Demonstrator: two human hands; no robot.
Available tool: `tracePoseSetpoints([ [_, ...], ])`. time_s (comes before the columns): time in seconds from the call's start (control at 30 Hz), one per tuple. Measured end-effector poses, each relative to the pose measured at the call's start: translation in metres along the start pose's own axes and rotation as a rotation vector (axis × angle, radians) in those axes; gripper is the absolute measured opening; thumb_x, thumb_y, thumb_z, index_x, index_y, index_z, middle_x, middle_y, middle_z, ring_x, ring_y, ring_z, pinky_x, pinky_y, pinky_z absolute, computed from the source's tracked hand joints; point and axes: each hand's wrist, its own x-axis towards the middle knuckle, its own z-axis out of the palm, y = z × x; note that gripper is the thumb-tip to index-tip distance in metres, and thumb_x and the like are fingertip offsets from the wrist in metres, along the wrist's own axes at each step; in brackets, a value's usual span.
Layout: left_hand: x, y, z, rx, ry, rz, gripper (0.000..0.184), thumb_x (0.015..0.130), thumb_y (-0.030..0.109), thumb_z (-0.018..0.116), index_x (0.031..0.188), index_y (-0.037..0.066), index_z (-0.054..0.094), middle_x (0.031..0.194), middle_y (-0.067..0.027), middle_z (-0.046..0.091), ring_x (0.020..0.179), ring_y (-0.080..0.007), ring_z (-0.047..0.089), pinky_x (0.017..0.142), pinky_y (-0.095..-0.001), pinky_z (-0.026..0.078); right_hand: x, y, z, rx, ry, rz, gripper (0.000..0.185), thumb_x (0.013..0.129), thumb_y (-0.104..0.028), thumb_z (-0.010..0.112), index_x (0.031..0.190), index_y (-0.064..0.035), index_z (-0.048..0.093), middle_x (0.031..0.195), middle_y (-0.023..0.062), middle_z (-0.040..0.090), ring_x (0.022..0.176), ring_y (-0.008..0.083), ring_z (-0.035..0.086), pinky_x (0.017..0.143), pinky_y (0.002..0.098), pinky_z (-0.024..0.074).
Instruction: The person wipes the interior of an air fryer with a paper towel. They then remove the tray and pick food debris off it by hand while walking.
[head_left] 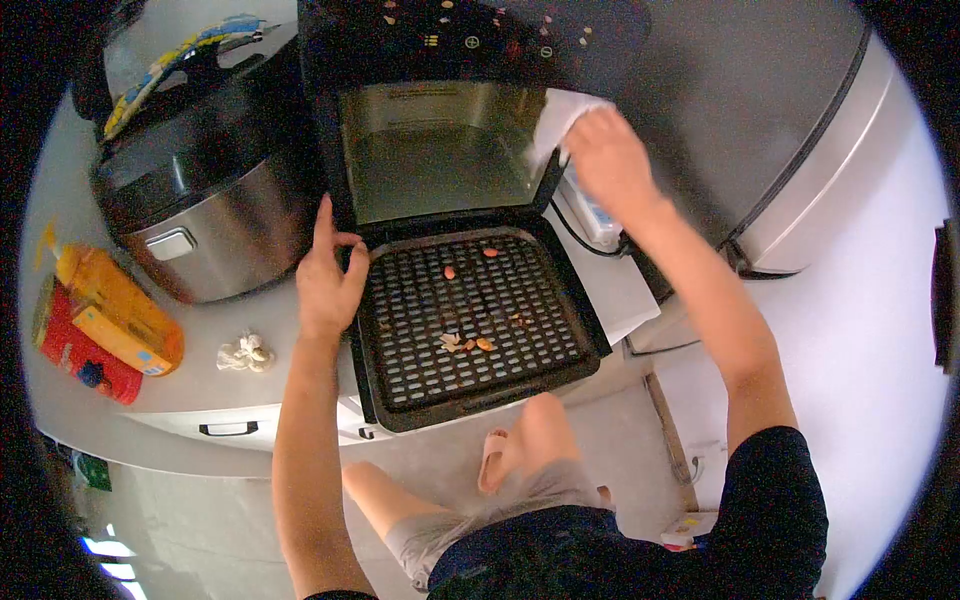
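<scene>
A black air fryer oven [330, 120] stands with its door lowered toward me, and a perforated black tray [430, 310] lies on the door. Several small food bits [468, 343] rest on the tray. My right hand [612, 165] is closed on a white cloth or tissue [562, 118] at the oven opening's right edge. At the left side of the tray and door, my left hand [333, 275] has its index finger stretched out and its thumb apart; it holds nothing and is beside the door frame.
A rice cooker [210, 220] stands left of the oven. Farther left are an orange bottle [120, 310] and a red package [85, 345]. Garlic [245, 352] lies on the counter [205, 385]. A grey appliance [740, 100] and a black cable [580, 238] are at the right.
</scene>
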Motion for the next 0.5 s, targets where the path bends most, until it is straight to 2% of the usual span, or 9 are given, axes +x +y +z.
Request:
tracePoseSetpoints([
  [0.07,0.000,-0.001,0.000,-0.016,0.007,0.027,0.064,0.076,0.013,0.052,0.134,0.005,0.025,0.086,-0.0131,0.062,0.075,-0.0293,0.060,0.070,-0.0359,0.046,-0.008,-0.002,0.013,0.011,0.102,0.004,0.018,0.074,-0.012,0.047,0.084,-0.0028,0.058,0.089,0.0114,0.058,0.088,0.0240,0.053,0.083,0.0361,0.0401],
  [0.13,0.001,0.002,-0.002,-0.016,-0.005,0.014,0.064,0.076,0.013,0.052,0.134,0.005,0.025,0.085,-0.0131,0.062,0.075,-0.0291,0.060,0.070,-0.0355,0.046,-0.033,-0.017,0.028,0.076,0.045,-0.118,0.020,0.074,-0.012,0.047,0.087,-0.0018,0.058,0.089,0.0112,0.057,0.090,0.0237,0.052,0.084,0.0361,0.0398],
  [0.2,0.000,0.003,-0.004,-0.011,-0.018,-0.008,0.064,0.076,0.013,0.052,0.134,0.005,0.025,0.085,-0.0130,0.062,0.075,-0.0289,0.060,0.070,-0.0352,0.046,-0.031,-0.014,0.027,0.037,0.162,-0.189,0.022,0.074,-0.012,0.047,0.089,-0.0012,0.058,0.088,0.0110,0.057,0.090,0.0240,0.053,0.086,0.0370,0.0389],
  [0.27,0.000,0.002,-0.002,-0.021,0.005,0.019,0.063,0.077,0.013,0.052,0.134,0.005,0.026,0.085,-0.0125,0.062,0.076,-0.0284,0.060,0.071,-0.0343,0.046,-0.015,0.003,0.010,-0.007,-0.088,-0.075,0.022,0.074,-0.013,0.048,0.090,-0.0019,0.058,0.088,0.0100,0.057,0.089,0.0243,0.053,0.087,0.0372,0.0385],
  [0.3,0.000,0.000,0.000,-0.020,0.002,0.021,0.063,0.077,0.013,0.052,0.134,0.005,0.026,0.085,-0.0125,0.062,0.076,-0.0284,0.060,0.071,-0.0343,0.046,-0.005,0.011,0.001,0.047,0.121,-0.056,0.019,0.073,-0.013,0.049,0.086,-0.0034,0.059,0.088,0.0088,0.057,0.087,0.0243,0.054,0.086,0.0359,0.0393],
  [0.4,0.001,-0.004,0.002,-0.025,0.009,0.053,0.063,0.077,0.014,0.052,0.134,0.005,0.026,0.085,-0.0125,0.062,0.078,-0.0286,0.060,0.072,-0.0348,0.046,-0.030,-0.011,0.024,0.150,0.081,0.005,0.017,0.073,-0.012,0.049,0.083,-0.0040,0.060,0.087,0.0084,0.057,0.086,0.0235,0.054,0.084,0.0338,0.0405],
  [0.43,0.001,-0.003,0.002,-0.010,0.011,0.038,0.063,0.077,0.014,0.052,0.134,0.005,0.026,0.086,-0.0126,0.062,0.078,-0.0288,0.060,0.073,-0.0351,0.045,-0.038,-0.016,0.030,0.098,0.062,-0.176,0.015,0.073,-0.011,0.049,0.081,-0.0037,0.059,0.085,0.0088,0.057,0.086,0.0234,0.054,0.082,0.0341,0.0419],
  [0.47,0.000,-0.003,0.002,0.007,0.013,0.019,0.063,0.077,0.014,0.052,0.134,0.004,0.025,0.086,-0.0127,0.062,0.079,-0.0290,0.060,0.073,-0.0354,0.045,-0.037,-0.017,0.038,0.091,0.247,-0.199,0.015,0.073,-0.011,0.049,0.082,-0.0040,0.059,0.084,0.0089,0.056,0.085,0.0230,0.054,0.082,0.0351,0.0424],
  [0.5,0.000,-0.002,0.002,0.008,0.013,0.019,0.063,0.077,0.014,0.052,0.134,0.004,0.025,0.086,-0.0127,0.062,0.079,-0.0290,0.060,0.073,-0.0354,0.045,-0.033,-0.014,0.031,0.114,0.131,-0.152,0.015,0.072,-0.012,0.050,0.082,-0.0042,0.059,0.083,0.0090,0.056,0.086,0.0235,0.054,0.082,0.0356,0.0428],
])
